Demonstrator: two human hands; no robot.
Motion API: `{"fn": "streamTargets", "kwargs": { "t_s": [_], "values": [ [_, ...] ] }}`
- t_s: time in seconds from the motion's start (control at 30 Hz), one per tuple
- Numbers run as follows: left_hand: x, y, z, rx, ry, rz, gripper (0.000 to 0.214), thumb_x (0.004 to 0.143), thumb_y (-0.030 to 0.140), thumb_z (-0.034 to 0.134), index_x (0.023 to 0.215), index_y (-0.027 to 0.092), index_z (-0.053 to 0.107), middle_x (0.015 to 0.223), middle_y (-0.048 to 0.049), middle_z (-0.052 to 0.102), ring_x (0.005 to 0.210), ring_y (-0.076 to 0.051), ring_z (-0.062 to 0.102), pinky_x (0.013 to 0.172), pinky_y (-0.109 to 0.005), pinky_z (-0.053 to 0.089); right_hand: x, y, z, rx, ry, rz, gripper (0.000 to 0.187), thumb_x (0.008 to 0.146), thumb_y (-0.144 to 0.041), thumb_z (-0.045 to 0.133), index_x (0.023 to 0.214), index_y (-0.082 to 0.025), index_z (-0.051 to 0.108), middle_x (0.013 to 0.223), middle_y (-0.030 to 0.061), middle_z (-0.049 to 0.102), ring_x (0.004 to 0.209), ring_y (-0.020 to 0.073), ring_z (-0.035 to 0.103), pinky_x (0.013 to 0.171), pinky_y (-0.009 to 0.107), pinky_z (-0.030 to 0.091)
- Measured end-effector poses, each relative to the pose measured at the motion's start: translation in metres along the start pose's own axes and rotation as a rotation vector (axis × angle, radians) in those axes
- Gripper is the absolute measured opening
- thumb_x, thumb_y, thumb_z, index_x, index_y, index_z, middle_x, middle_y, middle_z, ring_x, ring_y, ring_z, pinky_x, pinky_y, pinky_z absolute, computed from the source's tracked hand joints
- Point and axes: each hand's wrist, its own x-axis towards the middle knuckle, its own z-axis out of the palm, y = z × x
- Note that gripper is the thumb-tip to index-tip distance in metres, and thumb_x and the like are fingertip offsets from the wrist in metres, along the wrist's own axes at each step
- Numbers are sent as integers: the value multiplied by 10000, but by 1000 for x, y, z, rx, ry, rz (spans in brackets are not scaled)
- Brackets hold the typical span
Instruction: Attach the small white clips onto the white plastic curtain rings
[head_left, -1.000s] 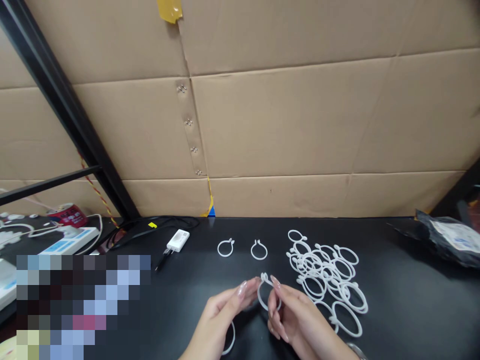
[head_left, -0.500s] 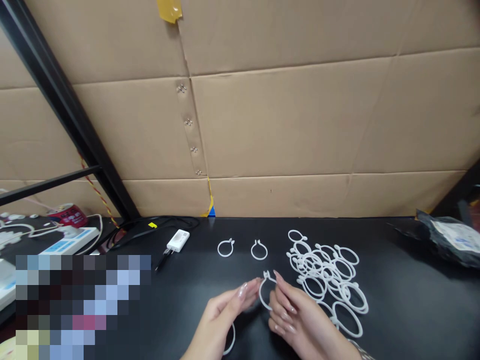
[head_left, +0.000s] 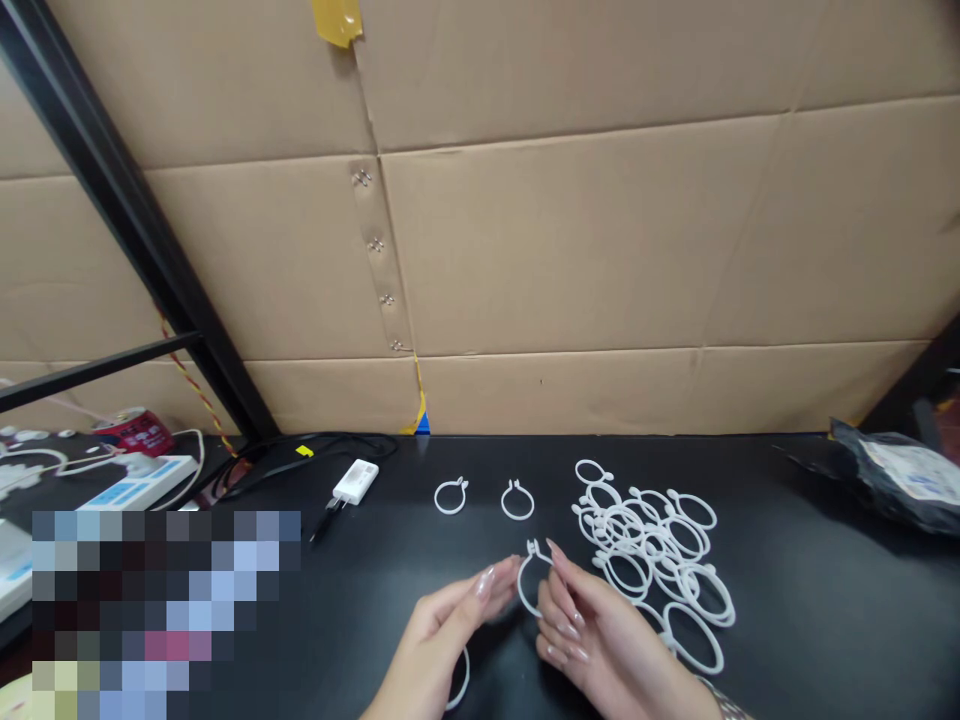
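A white plastic ring (head_left: 520, 590) with a gap and two small tabs at its top is held upright, pinched along its right side by my right hand (head_left: 592, 630). My left hand (head_left: 457, 625) has its fingers stretched out, their tips at the ring's left edge; I cannot tell whether they press on it. Partly hidden by the left wrist, another white ring (head_left: 466, 682) lies on the black table. Farther back lie two separate rings, one at left (head_left: 451, 497) and one at right (head_left: 518, 501). A heap of similar rings (head_left: 652, 545) spreads beyond my right hand.
A white charger plug (head_left: 357, 482) with a black cable lies at the left rear. Power strips (head_left: 139, 485) and a red can (head_left: 139, 432) stand farther left. At right is a black plastic bag (head_left: 900, 480). Cardboard (head_left: 570, 250) walls off the back.
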Motion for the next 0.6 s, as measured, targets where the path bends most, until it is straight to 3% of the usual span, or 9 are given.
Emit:
{"fn": "streamTargets", "kwargs": {
  "t_s": [0.6],
  "values": [
    [1,-2,-2,52,-8,19,430,732,495,700,1014,172,733,1147,-104,675,1153,-303,580,1075,-444,351,-1,0,4,-59,13,-41,434,860,-417,582,514,-170,496,463,-52,430,410,72,279,497,230,314]
  ]
}}
